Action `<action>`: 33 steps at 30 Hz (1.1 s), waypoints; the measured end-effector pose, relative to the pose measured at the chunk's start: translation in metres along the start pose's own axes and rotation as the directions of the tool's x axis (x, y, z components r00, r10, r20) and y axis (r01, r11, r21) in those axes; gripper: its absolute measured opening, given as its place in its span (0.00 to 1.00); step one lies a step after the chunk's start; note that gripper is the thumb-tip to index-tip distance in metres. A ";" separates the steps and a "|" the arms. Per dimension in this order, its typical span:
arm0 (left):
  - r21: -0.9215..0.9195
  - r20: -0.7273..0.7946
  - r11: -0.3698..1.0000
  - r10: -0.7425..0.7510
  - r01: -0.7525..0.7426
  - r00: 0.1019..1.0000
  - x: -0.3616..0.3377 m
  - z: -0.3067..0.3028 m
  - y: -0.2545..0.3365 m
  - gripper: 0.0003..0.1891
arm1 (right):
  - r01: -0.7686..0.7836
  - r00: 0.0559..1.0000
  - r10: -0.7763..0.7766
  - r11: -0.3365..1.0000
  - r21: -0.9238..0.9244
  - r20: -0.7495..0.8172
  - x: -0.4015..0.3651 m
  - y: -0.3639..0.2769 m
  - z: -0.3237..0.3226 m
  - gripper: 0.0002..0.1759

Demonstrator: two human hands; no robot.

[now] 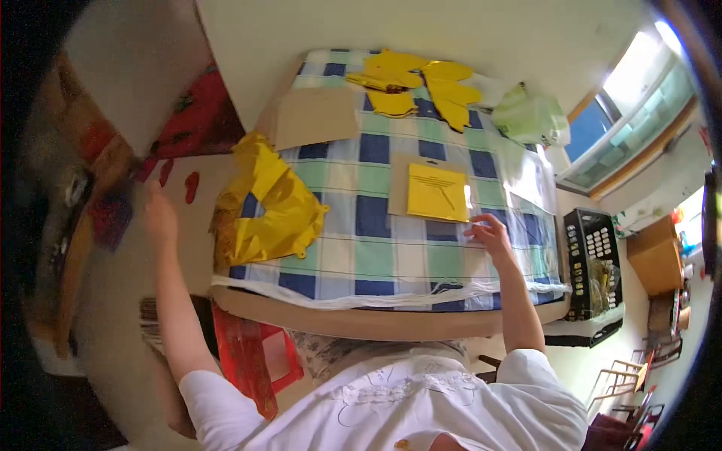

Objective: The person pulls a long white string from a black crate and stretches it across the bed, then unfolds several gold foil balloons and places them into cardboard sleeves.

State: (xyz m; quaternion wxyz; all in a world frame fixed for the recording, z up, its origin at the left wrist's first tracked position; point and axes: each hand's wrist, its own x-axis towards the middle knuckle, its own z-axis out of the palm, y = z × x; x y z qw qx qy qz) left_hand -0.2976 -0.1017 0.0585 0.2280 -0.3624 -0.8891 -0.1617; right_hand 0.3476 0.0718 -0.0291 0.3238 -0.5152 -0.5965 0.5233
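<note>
My right hand (489, 234) is at the lower right corner of a flat yellow packet (436, 193) in a clear sleeve, its fingers bent and slightly apart; whether they touch the sleeve cannot be made out. The packet lies on a checked cloth (372, 180) in blue, green and white. Off to the left, past the cloth's edge, my left hand (159, 207) is raised and blurred, its fingers hard to make out. Between the hands, nearer the left one, a crumpled yellow foil sheet (278, 207) hangs over the left edge.
Flat yellow foil pieces (451, 86) lie at the back beside a pale green plastic bag (530, 116). A brown cardboard sheet (316, 116) is at the back left. On the right stands a black crate (594, 255); a red stool (248, 353) is at the lower left.
</note>
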 end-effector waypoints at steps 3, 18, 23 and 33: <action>-0.104 -0.260 0.924 0.333 -0.369 0.906 -0.032 -0.044 0.099 0.17 | 0.055 0.976 -0.060 0.998 0.029 0.211 -0.010 0.000 -0.006 0.22; -0.850 -0.051 0.198 0.891 -0.488 0.451 -0.195 0.022 0.303 0.15 | 0.479 0.874 -0.477 0.820 -0.315 0.086 -0.014 -0.005 -0.011 0.04; -0.931 0.101 0.291 0.785 -0.220 0.612 -0.190 0.031 0.322 0.05 | 0.335 0.933 -0.359 0.885 -0.322 -0.016 -0.006 -0.015 -0.004 0.03; -0.801 0.196 0.503 0.732 -0.325 0.652 -0.194 0.024 0.340 0.05 | 0.363 0.871 -0.487 0.731 -0.577 -0.070 0.011 0.000 0.008 0.05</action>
